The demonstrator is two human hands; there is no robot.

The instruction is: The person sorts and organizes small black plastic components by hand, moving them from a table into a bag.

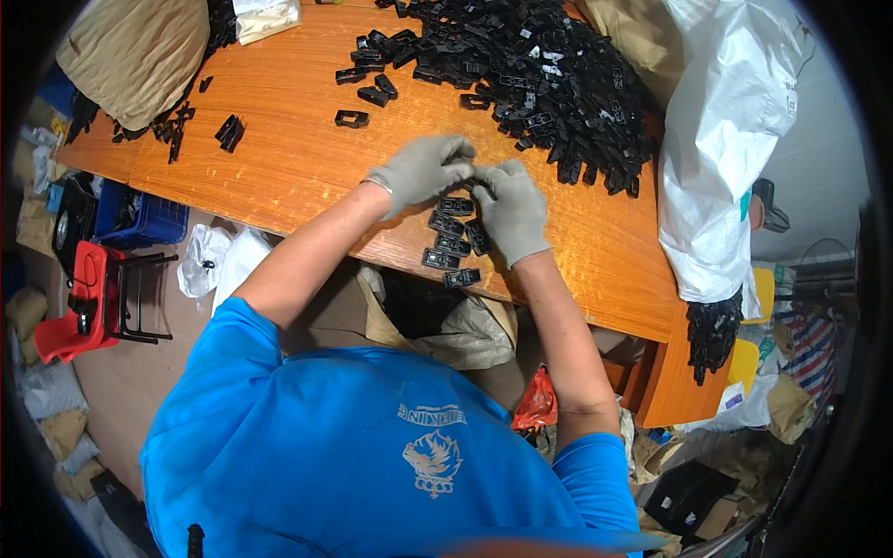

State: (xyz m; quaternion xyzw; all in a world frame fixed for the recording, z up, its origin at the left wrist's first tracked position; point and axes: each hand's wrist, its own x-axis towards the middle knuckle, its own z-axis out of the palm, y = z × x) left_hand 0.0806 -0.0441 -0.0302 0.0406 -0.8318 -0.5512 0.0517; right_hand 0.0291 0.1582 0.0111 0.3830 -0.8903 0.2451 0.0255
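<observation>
Both my hands wear grey gloves and meet over the wooden table [307, 153]. My left hand [423, 174] is closed, its fingertips together against those of my right hand [512, 206]. My right hand is closed too, in a pinch. A small dark piece shows between the fingers, mostly hidden; it looks like one of the black plastic parts. Just below the hands, several rectangular black plastic parts [453, 245] lie in a loose column toward the table's near edge. One of them [476, 236] lies beside my right wrist.
A large heap of black parts [558, 84] covers the far right, with loose ones [352, 119] nearby. A white sack [726, 139] stands at the right, a brown sack [139, 56] at the far left. Below the near edge sits an open sack [484, 339]; a red chair [88, 298] stands left.
</observation>
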